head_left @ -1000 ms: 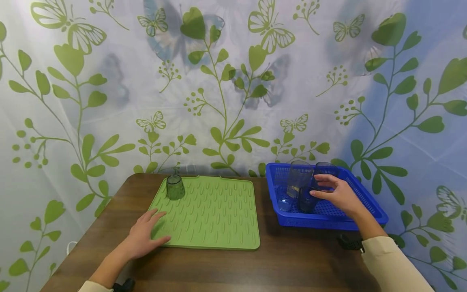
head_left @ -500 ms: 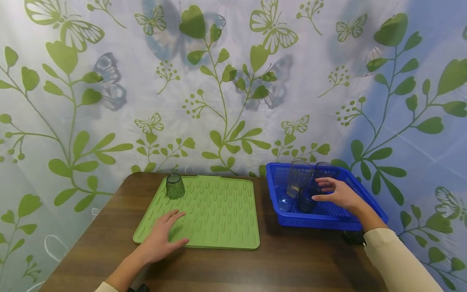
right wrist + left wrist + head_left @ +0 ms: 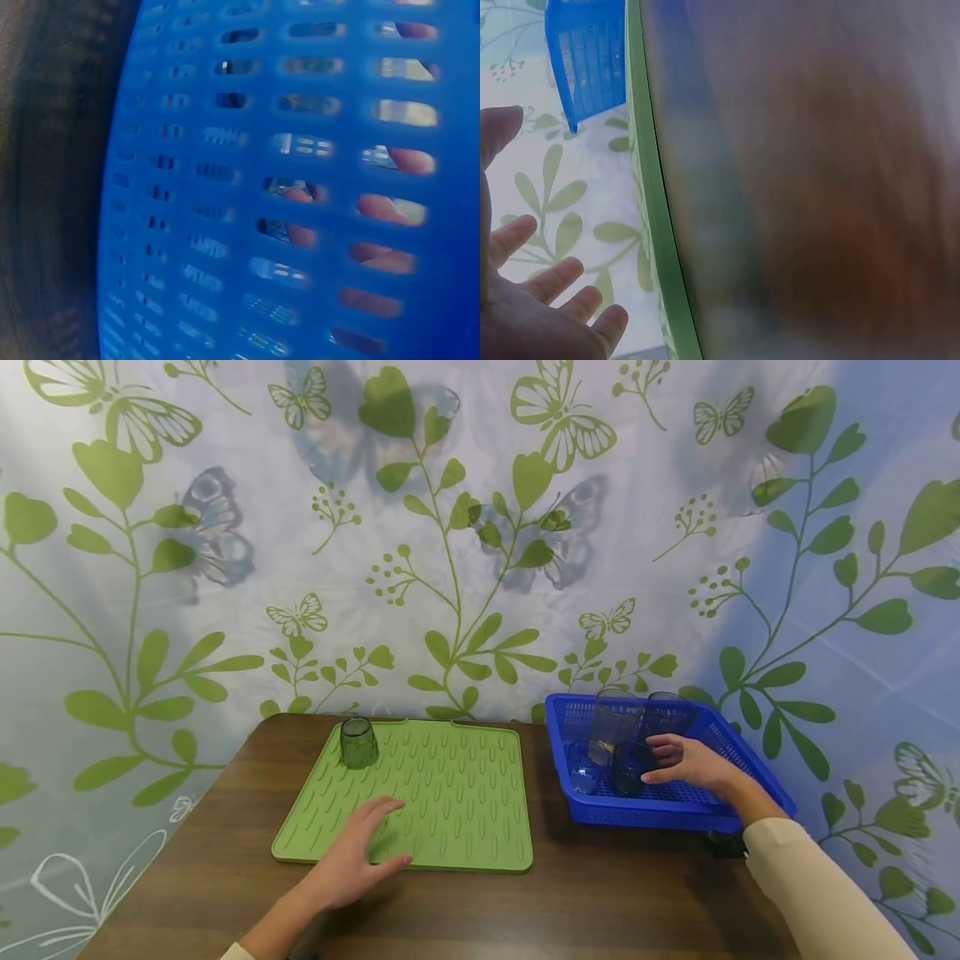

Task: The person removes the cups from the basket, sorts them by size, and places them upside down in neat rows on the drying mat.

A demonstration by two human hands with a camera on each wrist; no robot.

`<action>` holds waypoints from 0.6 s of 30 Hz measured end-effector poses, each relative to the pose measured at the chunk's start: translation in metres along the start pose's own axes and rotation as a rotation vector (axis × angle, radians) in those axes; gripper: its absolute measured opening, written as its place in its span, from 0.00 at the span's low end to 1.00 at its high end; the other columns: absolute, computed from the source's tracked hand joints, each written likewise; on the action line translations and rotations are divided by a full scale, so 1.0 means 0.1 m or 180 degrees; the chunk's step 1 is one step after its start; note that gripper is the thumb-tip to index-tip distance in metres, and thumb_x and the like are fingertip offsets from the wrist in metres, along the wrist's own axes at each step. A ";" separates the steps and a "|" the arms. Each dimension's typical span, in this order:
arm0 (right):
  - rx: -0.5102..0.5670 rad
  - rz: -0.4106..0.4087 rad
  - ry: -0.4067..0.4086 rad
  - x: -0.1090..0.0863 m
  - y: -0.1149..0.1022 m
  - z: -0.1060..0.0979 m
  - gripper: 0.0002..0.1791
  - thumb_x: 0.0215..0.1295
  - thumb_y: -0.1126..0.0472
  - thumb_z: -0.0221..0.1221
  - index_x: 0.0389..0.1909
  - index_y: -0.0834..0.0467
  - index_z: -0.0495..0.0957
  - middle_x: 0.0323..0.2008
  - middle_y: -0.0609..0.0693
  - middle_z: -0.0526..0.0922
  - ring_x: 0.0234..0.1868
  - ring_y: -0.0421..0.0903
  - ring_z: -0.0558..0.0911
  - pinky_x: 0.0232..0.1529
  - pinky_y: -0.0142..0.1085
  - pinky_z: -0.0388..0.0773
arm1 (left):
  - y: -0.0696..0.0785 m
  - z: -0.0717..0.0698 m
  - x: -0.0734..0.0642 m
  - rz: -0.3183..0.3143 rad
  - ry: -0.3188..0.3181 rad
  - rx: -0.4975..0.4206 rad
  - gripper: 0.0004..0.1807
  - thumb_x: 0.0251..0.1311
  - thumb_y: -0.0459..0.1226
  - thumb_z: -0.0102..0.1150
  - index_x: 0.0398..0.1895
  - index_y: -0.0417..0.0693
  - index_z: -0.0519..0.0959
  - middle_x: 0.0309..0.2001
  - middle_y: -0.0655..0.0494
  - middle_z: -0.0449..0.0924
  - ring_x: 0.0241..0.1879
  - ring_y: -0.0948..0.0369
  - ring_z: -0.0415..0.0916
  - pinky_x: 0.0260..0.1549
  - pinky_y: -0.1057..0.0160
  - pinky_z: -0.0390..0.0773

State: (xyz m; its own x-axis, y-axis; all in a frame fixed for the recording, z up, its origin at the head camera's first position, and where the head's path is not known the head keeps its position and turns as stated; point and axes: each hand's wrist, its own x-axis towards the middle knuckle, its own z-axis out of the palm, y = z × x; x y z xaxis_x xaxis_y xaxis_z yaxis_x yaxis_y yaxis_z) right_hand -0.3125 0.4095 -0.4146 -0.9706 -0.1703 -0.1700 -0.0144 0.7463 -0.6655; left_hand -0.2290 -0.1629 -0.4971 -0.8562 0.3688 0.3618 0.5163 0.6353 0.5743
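My right hand reaches into a blue plastic basket. Its thumb and loosely bent fingers are at the right side of a small dark blue glass; whether they touch it I cannot tell. In the right wrist view, the slotted basket wall hides most of that hand. Over the front edge of a green ribbed drying mat, my left hand hovers with fingers spread and holds nothing. A small green-grey glass stands at the mat's back left corner.
Two taller clear glasses and a small clear blue glass are also in the basket. Mat and basket share a brown wooden table. Behind it hangs a leaf-and-butterfly patterned curtain.
My left hand has moved right along the front of the mat. The right hand has lowered slightly, its fingertips nearer the dark blue glass. The glass on the mat stays put.
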 end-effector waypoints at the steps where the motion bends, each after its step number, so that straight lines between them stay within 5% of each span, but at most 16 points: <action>1: -0.0015 -0.0019 -0.0025 0.00 0.01 0.00 0.52 0.62 0.48 0.72 0.77 0.68 0.56 0.71 0.77 0.62 0.69 0.76 0.68 0.60 0.64 0.76 | 0.02 0.01 0.00 0.0004 0.0006 -0.0022 0.40 0.59 0.51 0.73 0.72 0.51 0.70 0.72 0.50 0.69 0.72 0.45 0.66 0.66 0.37 0.70; 18: 0.0174 0.0029 -0.0129 0.13 0.15 0.10 0.52 0.61 0.51 0.73 0.77 0.67 0.55 0.69 0.76 0.66 0.65 0.71 0.74 0.55 0.54 0.83 | 0.25 0.12 0.00 0.0029 -0.0125 -0.0369 0.39 0.58 0.46 0.75 0.72 0.62 0.69 0.72 0.54 0.69 0.74 0.54 0.65 0.67 0.40 0.71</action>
State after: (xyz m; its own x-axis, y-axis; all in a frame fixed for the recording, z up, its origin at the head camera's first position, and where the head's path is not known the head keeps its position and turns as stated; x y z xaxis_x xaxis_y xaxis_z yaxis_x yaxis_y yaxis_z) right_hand -0.3225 0.4121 -0.4343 -0.9601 -0.1904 -0.2047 0.0085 0.7119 -0.7022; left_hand -0.2168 -0.1390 -0.4916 -0.8504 0.4018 0.3397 0.5207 0.5499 0.6531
